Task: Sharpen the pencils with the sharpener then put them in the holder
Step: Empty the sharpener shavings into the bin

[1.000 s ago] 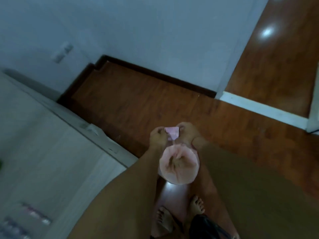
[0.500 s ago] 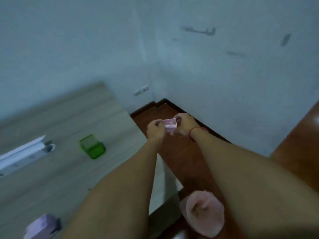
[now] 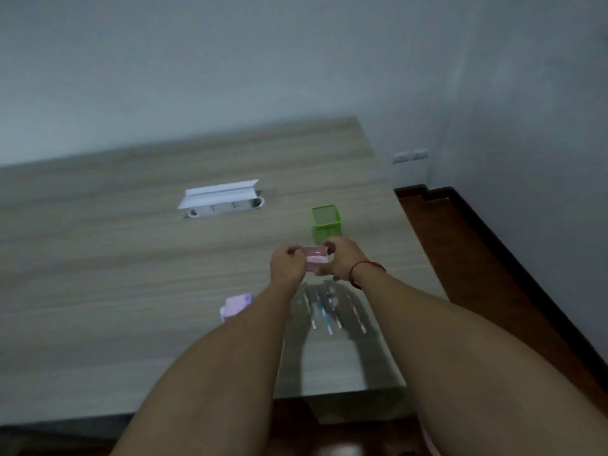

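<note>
Over the wooden table [image 3: 131, 274], my left hand [image 3: 287, 265] and my right hand [image 3: 342, 260] together pinch a small pink see-through box [image 3: 315, 256], one hand on each side. Just beyond the hands stands the green mesh holder [image 3: 326, 223], upright and with nothing showing inside. Several pencils [image 3: 329, 311] lie side by side on the table between my forearms. To the left of my left forearm sits a pale purple sharpener [image 3: 237, 305], partly hidden by the arm.
A white pop-up socket box [image 3: 223, 199] stands open in the middle of the table. The table's right edge drops to a dark wooden floor [image 3: 493, 274] beside a grey wall with wall outlets [image 3: 411, 156].
The view has swung from the floor and a pink bin up to the table. Both hands have kept hold of the pink box and carried it over the table, near the green holder.
</note>
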`<state>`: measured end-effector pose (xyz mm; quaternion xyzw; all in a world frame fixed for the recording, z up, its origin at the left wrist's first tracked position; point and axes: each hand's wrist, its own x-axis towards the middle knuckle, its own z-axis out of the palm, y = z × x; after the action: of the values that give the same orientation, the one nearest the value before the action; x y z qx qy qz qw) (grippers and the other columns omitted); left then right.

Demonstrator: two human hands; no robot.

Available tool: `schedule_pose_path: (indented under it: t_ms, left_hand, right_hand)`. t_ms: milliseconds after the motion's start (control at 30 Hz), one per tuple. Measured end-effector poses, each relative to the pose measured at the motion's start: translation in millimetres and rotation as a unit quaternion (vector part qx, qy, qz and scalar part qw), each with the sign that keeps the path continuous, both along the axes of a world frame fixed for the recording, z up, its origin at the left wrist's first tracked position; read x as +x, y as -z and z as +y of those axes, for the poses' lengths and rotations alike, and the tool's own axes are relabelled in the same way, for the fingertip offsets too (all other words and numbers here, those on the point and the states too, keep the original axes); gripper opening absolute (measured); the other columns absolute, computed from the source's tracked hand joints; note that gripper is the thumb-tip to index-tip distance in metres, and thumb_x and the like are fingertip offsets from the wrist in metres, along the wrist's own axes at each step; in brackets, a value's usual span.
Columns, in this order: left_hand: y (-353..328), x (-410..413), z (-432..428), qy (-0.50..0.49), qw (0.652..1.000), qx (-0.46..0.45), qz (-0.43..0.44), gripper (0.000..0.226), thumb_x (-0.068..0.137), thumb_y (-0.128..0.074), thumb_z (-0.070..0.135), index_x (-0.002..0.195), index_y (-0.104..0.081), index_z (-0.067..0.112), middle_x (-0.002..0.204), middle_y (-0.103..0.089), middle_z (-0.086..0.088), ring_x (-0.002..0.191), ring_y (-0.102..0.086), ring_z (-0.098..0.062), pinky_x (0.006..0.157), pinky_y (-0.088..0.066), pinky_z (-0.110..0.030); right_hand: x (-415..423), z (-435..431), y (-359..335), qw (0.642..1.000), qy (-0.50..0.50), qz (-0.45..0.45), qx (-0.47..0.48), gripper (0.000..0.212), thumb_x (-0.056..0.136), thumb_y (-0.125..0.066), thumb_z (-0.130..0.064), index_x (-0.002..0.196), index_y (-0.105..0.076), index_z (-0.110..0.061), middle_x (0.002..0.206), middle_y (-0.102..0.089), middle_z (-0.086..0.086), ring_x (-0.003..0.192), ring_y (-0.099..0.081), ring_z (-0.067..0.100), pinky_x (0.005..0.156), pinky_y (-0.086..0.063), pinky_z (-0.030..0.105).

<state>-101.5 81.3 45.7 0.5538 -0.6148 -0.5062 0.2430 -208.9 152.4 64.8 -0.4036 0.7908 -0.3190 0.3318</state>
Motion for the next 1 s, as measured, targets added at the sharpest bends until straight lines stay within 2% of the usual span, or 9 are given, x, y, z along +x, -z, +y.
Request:
schedule_pose_path:
  t_ms: [67, 133, 267, 333, 467, 567, 733, 867, 1000]
  left_hand:
    - [4, 23, -5, -0.02, 1.0, -0.002, 0.0, 0.026, 0.086, -0.051, 0.006, 0.104, -0.07, 0.002, 0.106, -0.07, -0.021, 0.102, -0.065, -0.035, 0.093, -0.052, -0.045]
    - [8, 43, -7, -0.04, 0.999, -0.007, -0.015, 0.026, 0.087, -0.051, 0.006, 0.106, -0.069, 0.001, 0.111, -0.068, -0.02, 0.107, -0.063, -0.032, 0.098, -0.049, -0.037]
    - [20, 88, -14, -0.049, 0.992, -0.067, -0.09, 0.03, 0.091, -0.05, 0.01, 0.116, -0.064, 0.002, 0.122, -0.063, -0.018, 0.116, -0.057, -0.031, 0.101, -0.042, -0.031]
    - [33, 108, -22, -0.034, 0.984, -0.088, -0.15, 0.034, 0.093, -0.05, 0.017, 0.123, -0.059, 0.005, 0.129, -0.059, -0.017, 0.122, -0.053, -0.031, 0.103, -0.039, -0.032]
    - [66, 131, -39, 0.016, 0.966, -0.057, -0.251, 0.05, 0.094, -0.048, 0.037, 0.135, -0.05, 0.009, 0.141, -0.047, -0.022, 0.133, -0.042, -0.034, 0.111, -0.033, -0.037]
    - [78, 135, -42, 0.027, 0.973, -0.034, -0.226, 0.055, 0.093, -0.046, 0.047, 0.133, -0.052, 0.009, 0.138, -0.052, -0.017, 0.129, -0.047, -0.032, 0.108, -0.036, -0.036]
    - [85, 143, -45, 0.051, 0.977, -0.051, -0.199, 0.047, 0.094, -0.043, 0.045, 0.109, -0.062, 0.005, 0.111, -0.066, -0.018, 0.105, -0.059, -0.034, 0.089, -0.045, -0.035]
    - [81, 148, -47, 0.075, 0.974, -0.06, -0.204, 0.064, 0.083, -0.032, 0.058, 0.1, -0.063, 0.005, 0.105, -0.066, -0.017, 0.103, -0.059, -0.035, 0.09, -0.045, -0.037]
    - [75, 147, -45, 0.128, 0.963, -0.087, -0.221, 0.039, 0.096, -0.044, 0.032, 0.109, -0.061, 0.0, 0.115, -0.061, -0.02, 0.109, -0.054, -0.037, 0.095, -0.042, -0.039]
  right_hand:
    - [20, -13, 11, 1.0, -0.013, 0.006, 0.006, 0.061, 0.064, -0.085, -0.005, 0.121, -0.061, -0.006, 0.12, -0.067, 0.013, 0.09, -0.06, 0.02, 0.08, -0.052, 0.034]
    - [36, -20, 20, 0.999, -0.017, 0.024, 0.014, 0.057, 0.062, -0.086, -0.009, 0.115, -0.064, -0.009, 0.117, -0.068, 0.012, 0.096, -0.064, 0.023, 0.084, -0.052, 0.032]
    - [62, -23, 38, 0.998, -0.024, 0.035, 0.051, 0.053, 0.062, -0.085, -0.018, 0.111, -0.064, -0.012, 0.117, -0.066, 0.011, 0.105, -0.064, 0.028, 0.086, -0.05, 0.029]
    - [71, -24, 51, 0.997, -0.02, 0.031, 0.069, 0.056, 0.062, -0.085, -0.018, 0.112, -0.063, -0.012, 0.118, -0.066, 0.011, 0.105, -0.064, 0.028, 0.087, -0.05, 0.03]
    - [91, -26, 79, 0.995, -0.025, 0.038, 0.092, 0.058, 0.066, -0.083, -0.017, 0.118, -0.059, -0.012, 0.122, -0.063, 0.012, 0.109, -0.062, 0.027, 0.092, -0.049, 0.029]
    - [104, -33, 95, 0.993, -0.033, 0.037, 0.103, 0.055, 0.068, -0.081, -0.014, 0.117, -0.058, -0.012, 0.121, -0.063, 0.012, 0.109, -0.062, 0.028, 0.092, -0.049, 0.03]
    - [118, -43, 108, 0.992, -0.038, 0.046, 0.113, 0.051, 0.065, -0.082, -0.014, 0.111, -0.06, -0.012, 0.118, -0.065, 0.014, 0.105, -0.063, 0.029, 0.087, -0.05, 0.029]
    - [123, -48, 110, 0.99, -0.047, 0.055, 0.12, 0.053, 0.064, -0.083, -0.013, 0.113, -0.062, -0.012, 0.119, -0.065, 0.013, 0.106, -0.064, 0.029, 0.088, -0.05, 0.028]
    - [130, -55, 107, 0.991, -0.062, 0.055, 0.109, 0.057, 0.062, -0.085, -0.014, 0.115, -0.064, -0.014, 0.118, -0.066, 0.012, 0.107, -0.063, 0.03, 0.092, -0.051, 0.032]
